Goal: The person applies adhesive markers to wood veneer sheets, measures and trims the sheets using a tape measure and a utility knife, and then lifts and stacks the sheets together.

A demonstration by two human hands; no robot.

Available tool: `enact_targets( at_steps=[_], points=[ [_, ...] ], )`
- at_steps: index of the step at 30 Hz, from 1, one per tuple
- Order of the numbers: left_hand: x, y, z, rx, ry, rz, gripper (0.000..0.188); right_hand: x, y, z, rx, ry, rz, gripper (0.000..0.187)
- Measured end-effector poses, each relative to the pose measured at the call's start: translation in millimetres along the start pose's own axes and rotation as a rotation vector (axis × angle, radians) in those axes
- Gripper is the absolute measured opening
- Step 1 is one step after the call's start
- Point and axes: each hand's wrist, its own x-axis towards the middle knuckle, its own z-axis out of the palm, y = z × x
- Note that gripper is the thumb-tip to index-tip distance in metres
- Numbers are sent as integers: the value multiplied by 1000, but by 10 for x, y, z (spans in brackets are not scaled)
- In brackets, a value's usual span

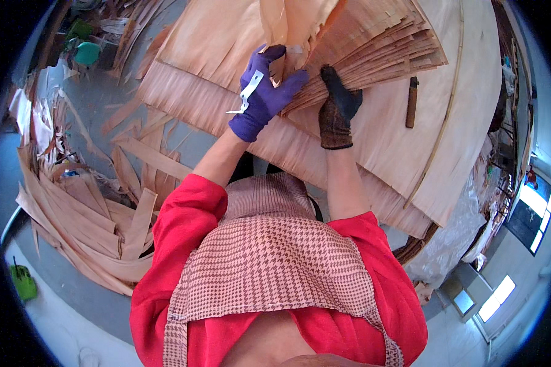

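My left hand (260,101), in a purple glove with a white strip across its back, is at the near left side of a fanned stack of thin wood veneer sheets (379,52). Its thumb reaches toward the stack, and a gap parts it from the curved, dark-tipped fingers. A loose veneer sheet (274,18) curls up just beyond those fingers. The near edge of the stack is gripped by my right hand (338,110), in a dark, stained glove. That thumb presses on top; the fingers beneath are mostly hidden.
Larger veneer sheets (447,128) lie under the stack. To the right rests a brown-handled tool (412,104), near a long thin strip (450,110). Veneer offcuts (92,214) heap on the floor at left. Clear plastic sheeting (450,244) hangs at the right.
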Motion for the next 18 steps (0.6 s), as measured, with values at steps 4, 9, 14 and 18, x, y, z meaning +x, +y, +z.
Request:
enact_targets(
  at_steps=[4,9,14,18],
  points=[
    [-17,-11,19,31,16,-25,52,17,22,-32,14,-16,50,39],
    [-15,-50,-16,-108,-32,-60,51,53,65,-63,32,-3,34,38],
    [-15,-37,-54,-79,-122,-109,48,32,3,-48,17,0,45,37],
    [-40,-141,-11,-152,-93,-110,44,36,30,-76,108,-20,56,39]
  ],
)
